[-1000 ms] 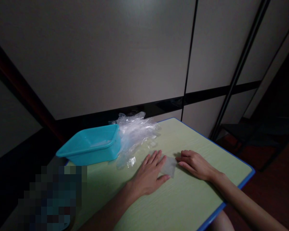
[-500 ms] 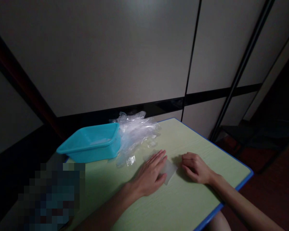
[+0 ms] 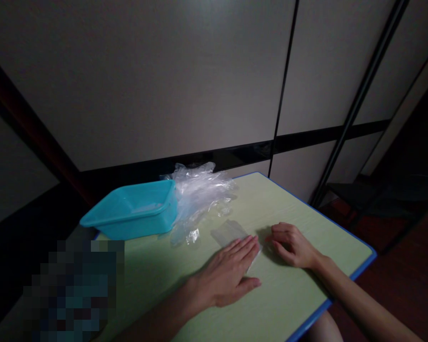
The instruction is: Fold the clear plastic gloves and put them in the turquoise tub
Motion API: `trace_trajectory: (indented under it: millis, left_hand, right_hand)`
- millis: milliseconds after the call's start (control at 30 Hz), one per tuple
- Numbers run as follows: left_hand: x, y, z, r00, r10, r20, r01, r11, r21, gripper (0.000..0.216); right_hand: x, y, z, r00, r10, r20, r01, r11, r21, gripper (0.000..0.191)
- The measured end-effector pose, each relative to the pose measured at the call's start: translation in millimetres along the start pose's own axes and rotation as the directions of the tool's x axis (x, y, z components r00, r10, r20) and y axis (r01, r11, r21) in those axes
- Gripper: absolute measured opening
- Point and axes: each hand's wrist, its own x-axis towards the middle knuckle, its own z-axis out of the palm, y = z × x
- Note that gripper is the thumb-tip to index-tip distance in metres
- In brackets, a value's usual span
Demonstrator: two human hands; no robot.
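Observation:
My left hand [image 3: 230, 273] lies flat on the green table [image 3: 288, 294], fingers stretched out together, its fingertips on the near edge of a small clear plastic piece [image 3: 231, 232]. My right hand [image 3: 290, 244] rests just to the right of that piece with its fingers curled under; whether they pinch the plastic's corner is hidden. Beyond the piece lies a heap of clear plastic gloves [image 3: 198, 192].
A turquoise plastic tub [image 3: 133, 211] stands at the table's far left, touching the heap. The table has a blue rim [image 3: 345, 280] and stands against a white panelled wall. A blurred patch covers the lower left. Dark floor lies to the right.
My left hand has slid back towards me, uncovering most of the clear piece. My right hand has curled its fingers and stayed beside the piece.

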Motion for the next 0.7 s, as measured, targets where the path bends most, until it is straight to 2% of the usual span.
trace_trajectory:
  millis: [233,700]
  left_hand:
    - [3.0,-1.0,3.7,0.998,0.013,0.054,-0.016,0.999,0.049,0.07]
    - [8.3,3.0,3.5,0.999,0.034,0.007,-0.034,0.997,0.071,0.071]
  right_hand:
    - [0.8,-1.5,-0.3,0.999,-0.017,0.033,0.018,0.999,-0.032,0.029]
    - [2.2,-2.2,1.6,0.998,-0.021,0.063,0.026,0.997,-0.075,0.029]
